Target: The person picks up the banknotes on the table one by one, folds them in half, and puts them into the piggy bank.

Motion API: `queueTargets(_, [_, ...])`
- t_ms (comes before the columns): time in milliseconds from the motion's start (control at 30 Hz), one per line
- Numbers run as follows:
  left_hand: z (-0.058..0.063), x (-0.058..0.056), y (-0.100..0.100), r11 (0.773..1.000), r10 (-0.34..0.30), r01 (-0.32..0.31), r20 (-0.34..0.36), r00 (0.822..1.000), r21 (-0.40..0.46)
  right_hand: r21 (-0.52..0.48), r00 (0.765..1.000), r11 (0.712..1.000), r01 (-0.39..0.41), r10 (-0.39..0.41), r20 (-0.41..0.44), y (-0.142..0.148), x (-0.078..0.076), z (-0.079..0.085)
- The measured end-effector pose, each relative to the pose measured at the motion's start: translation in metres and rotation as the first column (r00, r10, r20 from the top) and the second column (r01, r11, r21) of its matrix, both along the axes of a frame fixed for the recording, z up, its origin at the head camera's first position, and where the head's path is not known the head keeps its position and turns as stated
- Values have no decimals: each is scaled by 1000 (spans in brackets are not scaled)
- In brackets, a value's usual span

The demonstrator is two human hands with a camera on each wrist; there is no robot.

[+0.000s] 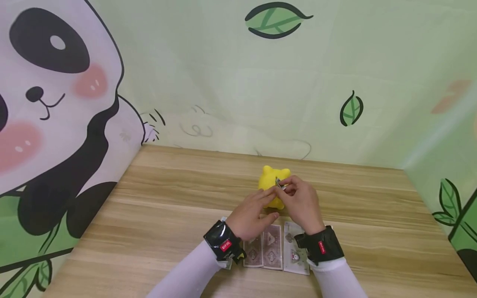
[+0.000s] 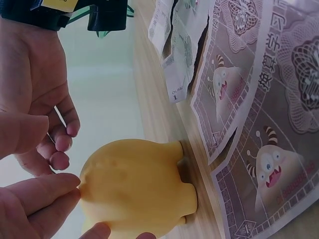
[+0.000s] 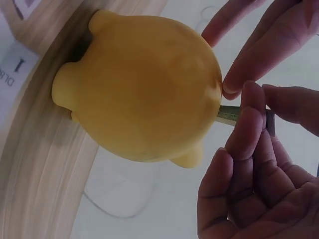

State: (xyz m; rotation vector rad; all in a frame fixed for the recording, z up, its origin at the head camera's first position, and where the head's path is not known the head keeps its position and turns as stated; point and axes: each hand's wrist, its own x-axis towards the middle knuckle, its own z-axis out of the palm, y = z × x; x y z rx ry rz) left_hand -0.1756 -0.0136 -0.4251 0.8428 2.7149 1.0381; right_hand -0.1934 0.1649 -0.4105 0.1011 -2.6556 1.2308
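A yellow piggy bank (image 1: 266,181) stands on the wooden table. My right hand (image 1: 302,203) pinches a small folded paper note (image 3: 229,114) between thumb and fingers, at the top of the bank. In the right wrist view the note's lower end meets the bank's top; the slot itself is hidden. My left hand (image 1: 249,216) lies over the near side, its extended fingertips touching the bank (image 2: 134,184) beside the note. Nothing is gripped by that hand.
Below the hands lie two purplish printed notes (image 1: 272,250) with a cartoon monster, a paler note (image 1: 294,253) to their right, and greenish notes (image 2: 180,55) partly under the left wrist. A panda-printed cloth (image 1: 208,74) rises behind the table (image 1: 167,186).
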Motion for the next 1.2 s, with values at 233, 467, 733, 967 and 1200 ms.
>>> queueTargets(233, [0,-1,0,1000,-5,5,-4,1000,7,7,999,999,-47,47,5,0,-1,-2])
queueTargets(467, [0,-1,0,1000,-4,4,3,1000,12,34,998,998,-50,51,-28,0,-2,-4])
queueTargets(733, [2,-1,0,1000,-3,2,19,1000,14,21,998,998,-56,57,-25,0,-2,-5])
queueTargets(967, [1,-1,0,1000,-5,4,13,1000,13,22,996,997,-77,77,-36,0,-2,-5])
queueTargets(1200, [1,0,-1,1000,-3,3,18,1000,17,19,996,996,-83,83,-18,-3,-3,-5])
